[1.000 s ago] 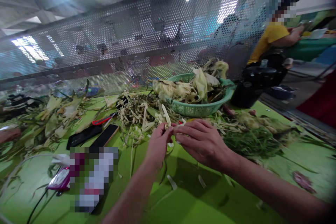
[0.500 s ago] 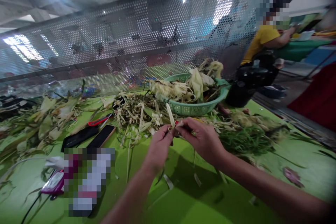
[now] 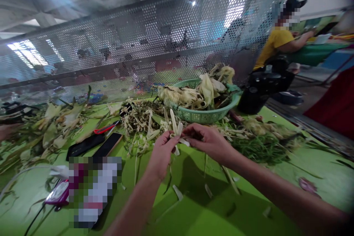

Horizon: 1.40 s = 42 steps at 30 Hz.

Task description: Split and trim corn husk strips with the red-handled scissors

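Both my hands meet over the green table (image 3: 193, 210), pinching pale leaf strips (image 3: 176, 129) between them. My left hand (image 3: 162, 151) is closed on the strips from the left, thumb and fingers pressed together. Closed on the same bundle from the right is my right hand (image 3: 207, 141). The strips stick up and fan out above my fingertips. Just behind them lies a heap of cut strips and husks (image 3: 143, 118), and a green plastic basket (image 3: 210, 114) filled with husks stands beyond it.
Two dark phones (image 3: 95, 145) and red-handled scissors (image 3: 106, 128) lie left of my hands. Leaves pile up at far left (image 3: 55, 118) and green stalks at right (image 3: 262, 147). A perforated metal screen (image 3: 138, 44) backs the table. A person in a yellow shirt (image 3: 278, 42) works at far right.
My hands have kept working the strips, shifting slightly up and back. The strips now fan out more between my fingertips, and a long piece hangs below my right hand.
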{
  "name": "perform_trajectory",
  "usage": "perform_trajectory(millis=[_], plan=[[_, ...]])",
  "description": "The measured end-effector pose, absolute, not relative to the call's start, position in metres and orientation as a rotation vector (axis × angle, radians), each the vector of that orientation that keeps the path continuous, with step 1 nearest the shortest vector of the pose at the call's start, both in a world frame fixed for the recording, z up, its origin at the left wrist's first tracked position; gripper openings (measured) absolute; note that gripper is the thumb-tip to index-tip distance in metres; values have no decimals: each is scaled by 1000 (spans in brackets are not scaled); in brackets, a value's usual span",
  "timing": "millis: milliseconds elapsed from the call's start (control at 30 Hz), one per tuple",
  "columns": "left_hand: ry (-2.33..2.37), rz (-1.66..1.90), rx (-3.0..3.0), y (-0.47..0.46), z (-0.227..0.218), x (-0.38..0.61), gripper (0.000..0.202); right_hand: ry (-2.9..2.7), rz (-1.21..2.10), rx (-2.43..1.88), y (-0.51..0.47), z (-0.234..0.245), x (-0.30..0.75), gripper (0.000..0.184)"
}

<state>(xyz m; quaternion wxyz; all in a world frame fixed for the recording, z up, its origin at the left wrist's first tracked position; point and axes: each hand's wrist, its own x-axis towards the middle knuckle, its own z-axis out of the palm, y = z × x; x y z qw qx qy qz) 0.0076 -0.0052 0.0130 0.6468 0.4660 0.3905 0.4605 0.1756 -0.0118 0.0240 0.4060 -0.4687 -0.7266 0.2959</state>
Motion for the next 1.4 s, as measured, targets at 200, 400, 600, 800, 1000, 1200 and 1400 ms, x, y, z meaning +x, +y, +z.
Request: perform_trajectory(millis=[200,400,600,800,1000,1200,1400], plan=[[980,1049,1245,-1,14,4,19,-1974,491,-1371,-15,34,179,10],[1113,991,1609,2,3,5,10,-1781,784,-1169,-22,35,171,11],[1080,960,1881,-5,4,11,13,-1604,939,-1083,-19,32,169,12],[1018,939,1851,-8,4,11,15,-1571,979,-1081,-19,32,169,15],[960,930,1635,-9,8,12,23,-1541,870,-1035,-27,40,170,30],[995,989,1498,-8,11,8,24,-1619,705,-1118,-21,31,170,18],[996,1052,1367,-5,2,8,20,-1760,530,-1097,-18,18,166,4]])
